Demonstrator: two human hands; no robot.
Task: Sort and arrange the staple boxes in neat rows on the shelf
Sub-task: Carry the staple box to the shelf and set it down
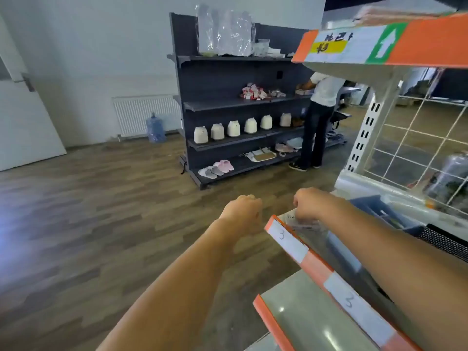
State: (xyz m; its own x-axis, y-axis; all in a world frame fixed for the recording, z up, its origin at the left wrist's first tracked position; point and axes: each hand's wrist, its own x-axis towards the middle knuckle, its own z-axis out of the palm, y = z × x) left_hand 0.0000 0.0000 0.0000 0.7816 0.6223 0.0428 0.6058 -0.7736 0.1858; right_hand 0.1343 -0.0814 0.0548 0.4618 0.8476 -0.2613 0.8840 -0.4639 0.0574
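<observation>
The room is bright with soft, even light. Small white glare spots shine on the shelf (pixel 304 317). Everything looks a bit blurry, and edges bend.

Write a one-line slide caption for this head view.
Right hand reaches over the orange-edged shelf onto small packs; left hand hangs curled beside it.

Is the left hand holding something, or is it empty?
Apparently empty: the left hand hangs curled beside the orange shelf edge, nothing visible in it. Its palm side is hidden.
</observation>
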